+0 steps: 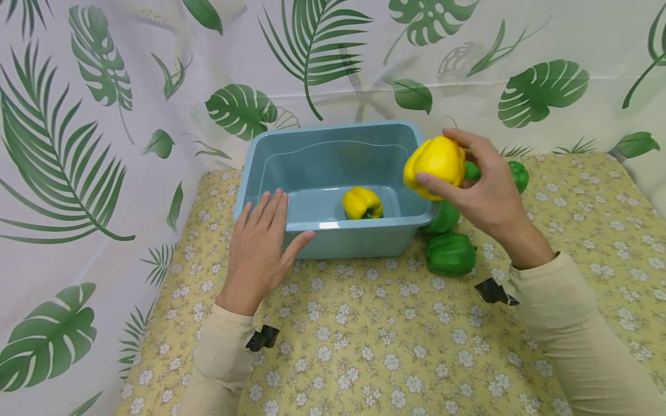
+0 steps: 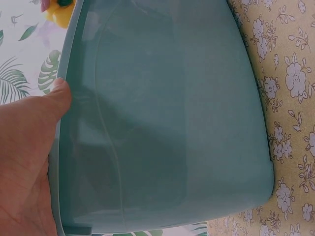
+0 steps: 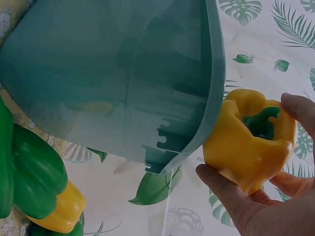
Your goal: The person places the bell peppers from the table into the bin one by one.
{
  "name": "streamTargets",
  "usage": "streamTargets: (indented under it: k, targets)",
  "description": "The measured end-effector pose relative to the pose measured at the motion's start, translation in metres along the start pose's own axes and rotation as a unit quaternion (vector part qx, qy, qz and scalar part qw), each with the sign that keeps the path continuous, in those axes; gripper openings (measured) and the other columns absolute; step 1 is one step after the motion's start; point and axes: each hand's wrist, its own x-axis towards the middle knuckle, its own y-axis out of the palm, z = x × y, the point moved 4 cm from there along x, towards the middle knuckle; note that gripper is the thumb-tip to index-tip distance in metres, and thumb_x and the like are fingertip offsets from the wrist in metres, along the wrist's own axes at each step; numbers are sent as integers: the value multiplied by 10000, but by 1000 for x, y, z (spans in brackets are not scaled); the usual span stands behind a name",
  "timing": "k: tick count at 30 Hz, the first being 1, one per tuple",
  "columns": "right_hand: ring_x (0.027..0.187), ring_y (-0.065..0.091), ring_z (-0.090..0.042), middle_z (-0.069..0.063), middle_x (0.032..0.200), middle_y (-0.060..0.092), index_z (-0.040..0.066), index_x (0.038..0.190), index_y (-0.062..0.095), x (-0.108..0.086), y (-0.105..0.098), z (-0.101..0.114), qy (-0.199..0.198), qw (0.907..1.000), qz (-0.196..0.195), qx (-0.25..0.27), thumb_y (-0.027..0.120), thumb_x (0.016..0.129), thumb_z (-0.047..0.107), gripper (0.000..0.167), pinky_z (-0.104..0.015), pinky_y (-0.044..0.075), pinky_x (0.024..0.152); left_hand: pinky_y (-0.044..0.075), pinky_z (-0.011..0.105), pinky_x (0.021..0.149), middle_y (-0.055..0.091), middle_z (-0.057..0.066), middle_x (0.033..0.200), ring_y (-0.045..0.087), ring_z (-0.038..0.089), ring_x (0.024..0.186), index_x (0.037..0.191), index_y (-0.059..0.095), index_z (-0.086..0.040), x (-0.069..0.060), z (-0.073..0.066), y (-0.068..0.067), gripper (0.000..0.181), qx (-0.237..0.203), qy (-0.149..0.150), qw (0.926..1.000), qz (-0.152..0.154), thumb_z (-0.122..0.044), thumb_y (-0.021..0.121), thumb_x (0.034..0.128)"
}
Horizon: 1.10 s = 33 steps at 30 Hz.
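My right hand (image 1: pixel 486 190) grips a yellow bell pepper (image 1: pixel 436 164) between thumb and fingers, just above the right rim of a blue-grey plastic basin (image 1: pixel 343 241). In the right wrist view this yellow bell pepper (image 3: pixel 246 147) shows its green stem. A second yellow bell pepper (image 1: pixel 361 202) lies on the basin floor. My left hand (image 1: pixel 258 248) rests on the basin's front left rim, fingers straight over the edge. The left wrist view shows its thumb against the rim; its other fingers are hidden there.
Right of the basin lie several green bell peppers (image 1: pixel 451 255), partly hidden by the basin and my right hand. Among them the right wrist view shows another yellow bell pepper (image 3: pixel 64 211). A flowered yellow cloth (image 1: pixel 364 346) covers the table. A leaf-patterned curtain (image 1: pixel 359 75) hangs behind the basin.
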Motion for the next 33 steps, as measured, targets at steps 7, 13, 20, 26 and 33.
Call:
streamTargets:
  k: [7,13,20,26,33]
  targets:
    - [1091,500,-232,-115,1436,504,99,1487,516,0,3,-1,-153,9999,10,41,825,843,106,714,-105,502,707,123,468,1252,357,157,1605,294,315,1502,1576,328,-12,0,0,0,808,-21,34,10000,-63,-588,466,1026]
    - [1099,498,-223,-112,1434,506,105,1485,518,1,5,-1,-197,9997,61,95,836,829,96,729,-104,509,721,120,466,1253,358,158,1604,293,316,1502,1579,323,-17,-1,0,0,806,-43,58,9999,-100,-584,472,1026]
    - [1096,511,-189,-105,1431,512,90,1482,518,2,9,1,-307,9992,153,195,834,823,60,732,-114,530,717,112,462,1254,349,155,1609,287,314,1504,1583,316,-21,-1,1,0,825,-48,47,9999,-91,-627,403,1029]
    - [1118,525,-173,-111,1411,523,86,1471,530,3,9,2,-440,9988,164,168,845,805,31,739,-115,532,752,112,465,1254,348,156,1609,289,315,1504,1580,319,-18,0,1,0,826,-71,62,9999,-93,-630,390,1031]
    - [1153,508,-177,-102,1421,512,100,1474,531,3,12,3,-518,9982,239,186,863,786,34,767,-132,536,765,98,453,1257,335,152,1617,278,314,1508,1586,308,-24,0,0,0,814,-83,5,10000,-30,-606,431,1031]
